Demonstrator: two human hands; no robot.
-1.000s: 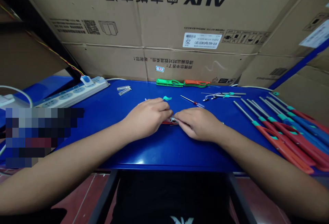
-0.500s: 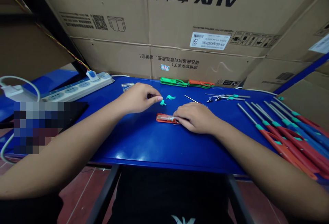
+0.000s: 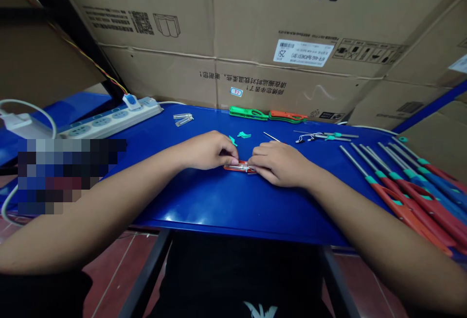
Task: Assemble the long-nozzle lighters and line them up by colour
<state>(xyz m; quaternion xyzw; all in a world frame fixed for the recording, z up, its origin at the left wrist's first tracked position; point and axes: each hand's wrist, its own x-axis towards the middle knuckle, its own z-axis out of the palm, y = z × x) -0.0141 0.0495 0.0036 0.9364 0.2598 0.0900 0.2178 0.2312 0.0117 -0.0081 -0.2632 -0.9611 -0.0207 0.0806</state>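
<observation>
An open orange lighter casing lies on the blue table between my hands, with a clear fuel tank inside it. My left hand is closed, with thumb and fingertips at the casing's far edge. Closed in a pinch, my right hand grips the casing's right end and hides it. Just beyond my left fingers are a small teal plastic part, partly covered, and a teal trigger piece. A thin metal rod lies behind my right hand.
Two clear tanks lie at the back left, near a power strip. Green casings and an orange casing rest against the cardboard. Metal tubes with wires and several long-necked lighters are on the right.
My left hand has moved right and toward me, from above the small teal part to the casing. My right hand stays at the casing's right end. The view has shifted slightly.
</observation>
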